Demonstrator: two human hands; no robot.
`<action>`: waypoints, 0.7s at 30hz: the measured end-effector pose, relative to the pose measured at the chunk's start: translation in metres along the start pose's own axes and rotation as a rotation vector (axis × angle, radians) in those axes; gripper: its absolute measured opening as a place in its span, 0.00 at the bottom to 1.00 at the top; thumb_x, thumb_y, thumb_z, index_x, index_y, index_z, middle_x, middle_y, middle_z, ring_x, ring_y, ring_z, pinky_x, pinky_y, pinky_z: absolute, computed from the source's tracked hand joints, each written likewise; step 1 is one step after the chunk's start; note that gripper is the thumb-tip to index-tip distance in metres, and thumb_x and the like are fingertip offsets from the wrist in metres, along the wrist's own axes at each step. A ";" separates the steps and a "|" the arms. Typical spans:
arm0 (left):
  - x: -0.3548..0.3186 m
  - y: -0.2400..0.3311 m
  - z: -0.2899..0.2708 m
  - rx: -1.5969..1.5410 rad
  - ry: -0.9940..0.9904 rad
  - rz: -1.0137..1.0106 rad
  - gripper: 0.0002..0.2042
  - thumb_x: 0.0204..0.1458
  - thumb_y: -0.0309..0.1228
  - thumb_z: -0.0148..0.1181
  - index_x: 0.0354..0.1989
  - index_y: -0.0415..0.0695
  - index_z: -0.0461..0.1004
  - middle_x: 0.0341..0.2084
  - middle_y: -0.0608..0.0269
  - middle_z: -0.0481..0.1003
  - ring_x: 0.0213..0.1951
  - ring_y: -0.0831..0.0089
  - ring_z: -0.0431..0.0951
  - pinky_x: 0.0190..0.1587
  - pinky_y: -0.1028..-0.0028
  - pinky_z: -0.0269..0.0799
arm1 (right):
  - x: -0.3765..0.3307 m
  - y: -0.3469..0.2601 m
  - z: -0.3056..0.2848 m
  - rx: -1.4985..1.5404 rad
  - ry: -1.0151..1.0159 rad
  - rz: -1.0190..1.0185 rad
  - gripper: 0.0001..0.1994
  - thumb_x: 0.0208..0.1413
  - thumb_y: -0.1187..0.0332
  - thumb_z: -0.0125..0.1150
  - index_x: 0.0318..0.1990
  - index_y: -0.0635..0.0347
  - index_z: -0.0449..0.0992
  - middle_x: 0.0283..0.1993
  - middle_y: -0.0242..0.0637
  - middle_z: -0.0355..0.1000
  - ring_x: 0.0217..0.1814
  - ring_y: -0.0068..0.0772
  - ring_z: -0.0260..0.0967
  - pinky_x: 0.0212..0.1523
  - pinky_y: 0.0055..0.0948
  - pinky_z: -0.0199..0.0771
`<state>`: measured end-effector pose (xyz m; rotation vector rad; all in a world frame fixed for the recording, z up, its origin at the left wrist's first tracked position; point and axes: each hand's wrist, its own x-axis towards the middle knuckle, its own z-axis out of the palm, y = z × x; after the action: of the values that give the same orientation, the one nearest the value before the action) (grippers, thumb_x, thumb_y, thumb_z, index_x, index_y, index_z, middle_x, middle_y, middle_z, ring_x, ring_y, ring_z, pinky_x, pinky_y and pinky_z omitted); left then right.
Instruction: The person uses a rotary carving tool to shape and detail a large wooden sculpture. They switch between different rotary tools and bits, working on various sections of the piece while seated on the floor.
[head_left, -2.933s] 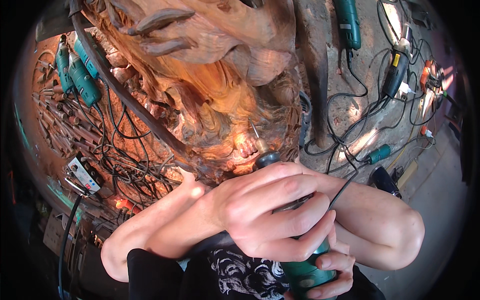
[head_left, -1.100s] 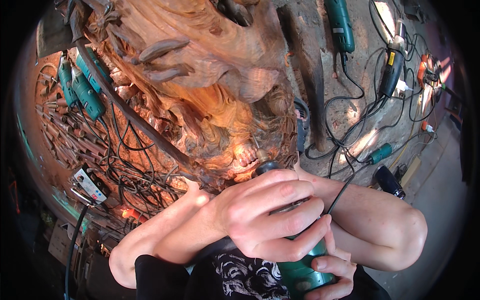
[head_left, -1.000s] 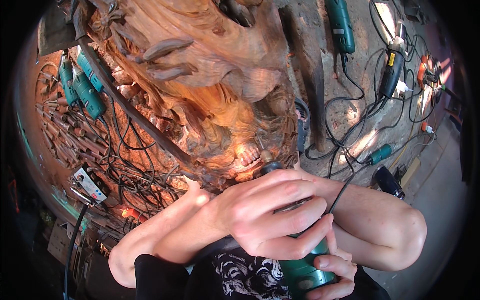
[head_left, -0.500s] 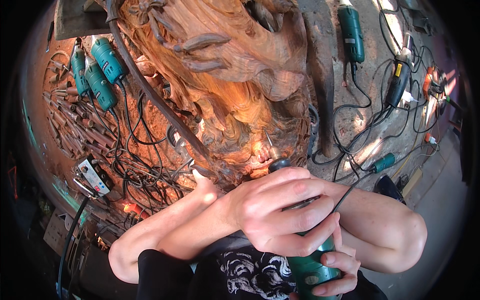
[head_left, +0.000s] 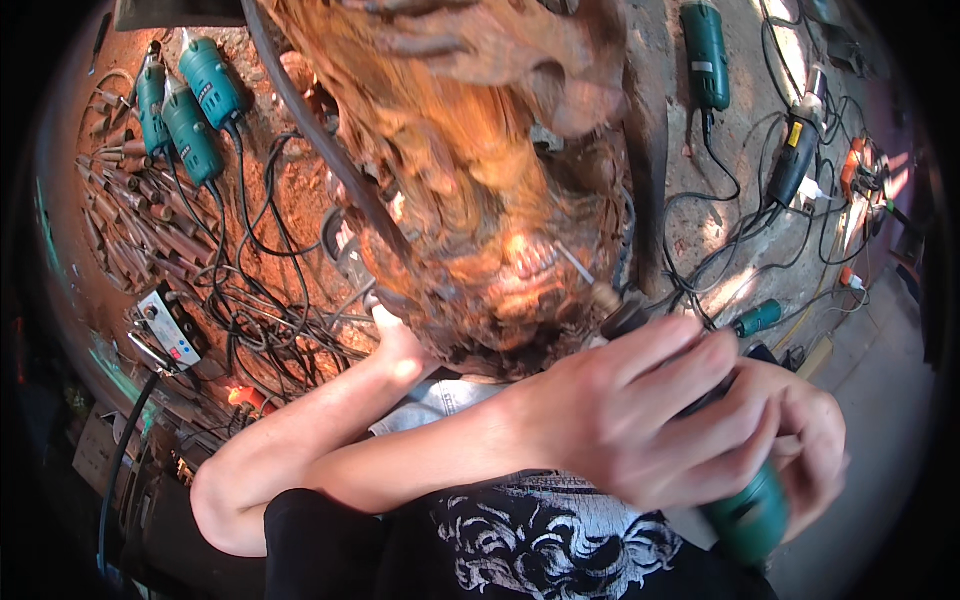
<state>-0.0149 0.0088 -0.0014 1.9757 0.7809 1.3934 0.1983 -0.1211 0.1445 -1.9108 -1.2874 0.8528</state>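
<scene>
My left hand (head_left: 650, 420) is wrapped round the black front part of a green electric die grinder (head_left: 750, 515). Farther back, my right hand (head_left: 815, 450) closes on its green body; motion blurs that hand a little. From the black collar a thin metal bit (head_left: 577, 267) points up and left. Its tip is beside the small carved toes of a large reddish-brown wood carving (head_left: 440, 180); whether it touches them I cannot tell. The carving has flowing folds and stands before my crossed legs.
Several green die grinders (head_left: 193, 135) lie at the left, above a heap of bits (head_left: 130, 210) and tangled black cables (head_left: 265, 320). A control box (head_left: 168, 327) stands near them. Another green grinder (head_left: 706, 55) and a black tool (head_left: 793, 160) lie at the right. A dark curved bar (head_left: 320, 140) crosses beside the carving.
Both hands have moved right with the die grinder, which now leans more to the left. The bit has swung to the right side of the carved toes. The view has shifted slightly.
</scene>
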 end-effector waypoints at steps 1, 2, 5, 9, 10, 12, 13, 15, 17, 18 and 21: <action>0.003 0.006 0.012 0.047 0.011 -0.033 0.13 0.47 0.35 0.65 0.37 0.39 0.78 0.32 0.58 0.76 0.35 0.61 0.79 0.37 0.65 0.77 | 0.021 -0.007 -0.031 -0.097 -0.051 0.107 0.31 0.65 0.49 0.61 0.65 0.65 0.70 0.60 0.54 0.75 0.62 0.50 0.73 0.65 0.48 0.70; 0.011 0.013 0.025 0.087 -0.004 -0.036 0.14 0.47 0.36 0.64 0.36 0.37 0.78 0.31 0.57 0.75 0.36 0.60 0.78 0.37 0.64 0.76 | 0.040 -0.014 -0.061 -0.191 -0.130 0.187 0.32 0.65 0.48 0.61 0.66 0.65 0.70 0.60 0.53 0.75 0.63 0.48 0.73 0.66 0.47 0.70; 0.035 0.015 0.050 0.164 -0.080 -0.048 0.12 0.49 0.34 0.62 0.36 0.36 0.79 0.30 0.56 0.74 0.33 0.63 0.74 0.35 0.66 0.71 | 0.100 -0.023 -0.087 -0.415 -0.507 0.124 0.48 0.56 0.33 0.65 0.71 0.65 0.66 0.62 0.51 0.74 0.66 0.47 0.72 0.68 0.45 0.68; 0.042 -0.002 0.077 0.448 -0.099 -0.068 0.11 0.50 0.32 0.61 0.36 0.37 0.80 0.28 0.57 0.74 0.31 0.64 0.72 0.34 0.67 0.67 | 0.158 0.023 -0.022 -0.572 -0.593 -0.221 0.51 0.40 0.40 0.82 0.65 0.69 0.71 0.60 0.47 0.76 0.60 0.42 0.76 0.63 0.39 0.71; 0.039 -0.012 0.073 0.451 -0.082 -0.054 0.10 0.49 0.31 0.62 0.35 0.39 0.80 0.28 0.58 0.74 0.31 0.64 0.73 0.33 0.68 0.68 | 0.160 0.031 -0.011 -0.604 -0.530 -0.309 0.48 0.38 0.45 0.85 0.63 0.70 0.74 0.58 0.46 0.77 0.57 0.42 0.77 0.61 0.38 0.73; 0.031 -0.026 0.064 0.454 -0.059 -0.010 0.09 0.48 0.31 0.62 0.35 0.41 0.80 0.26 0.60 0.73 0.31 0.65 0.74 0.31 0.69 0.69 | 0.166 0.040 0.006 -0.608 -0.474 -0.540 0.41 0.39 0.49 0.85 0.58 0.69 0.79 0.48 0.43 0.81 0.48 0.42 0.79 0.53 0.36 0.76; 0.029 -0.032 0.061 0.465 -0.064 0.005 0.09 0.47 0.31 0.63 0.35 0.42 0.80 0.26 0.62 0.73 0.30 0.66 0.74 0.30 0.70 0.69 | 0.168 0.045 0.011 -0.597 -0.466 -0.566 0.41 0.39 0.51 0.85 0.58 0.69 0.79 0.48 0.44 0.81 0.46 0.41 0.79 0.51 0.35 0.76; 0.029 -0.044 0.056 0.483 -0.065 0.051 0.08 0.46 0.32 0.64 0.35 0.44 0.80 0.26 0.64 0.72 0.29 0.69 0.74 0.27 0.72 0.69 | 0.171 0.053 0.018 -0.576 -0.457 -0.613 0.40 0.38 0.54 0.85 0.58 0.69 0.80 0.47 0.44 0.81 0.44 0.40 0.78 0.47 0.34 0.76; 0.028 -0.051 0.055 0.492 -0.076 0.057 0.08 0.46 0.32 0.64 0.34 0.44 0.80 0.26 0.66 0.72 0.29 0.70 0.74 0.26 0.72 0.69 | 0.177 0.060 0.024 -0.546 -0.464 -0.652 0.39 0.38 0.57 0.85 0.58 0.69 0.80 0.46 0.45 0.81 0.42 0.39 0.77 0.43 0.32 0.76; 0.028 -0.053 0.056 0.500 -0.070 0.056 0.08 0.45 0.32 0.64 0.34 0.45 0.80 0.25 0.66 0.72 0.29 0.70 0.74 0.25 0.73 0.69 | 0.180 0.057 0.023 -0.560 -0.477 -0.667 0.39 0.37 0.57 0.86 0.58 0.70 0.80 0.46 0.45 0.81 0.42 0.39 0.77 0.44 0.32 0.76; 0.028 -0.055 0.058 0.528 -0.055 0.045 0.08 0.45 0.32 0.65 0.33 0.45 0.79 0.25 0.67 0.71 0.28 0.70 0.74 0.25 0.73 0.69 | 0.190 0.056 0.019 -0.580 -0.533 -0.688 0.41 0.38 0.54 0.85 0.59 0.72 0.78 0.51 0.49 0.80 0.46 0.44 0.78 0.48 0.36 0.77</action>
<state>0.0412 0.0582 -0.0419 2.4245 1.1773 1.2360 0.2675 0.0452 0.0602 -1.4521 -2.5406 0.6700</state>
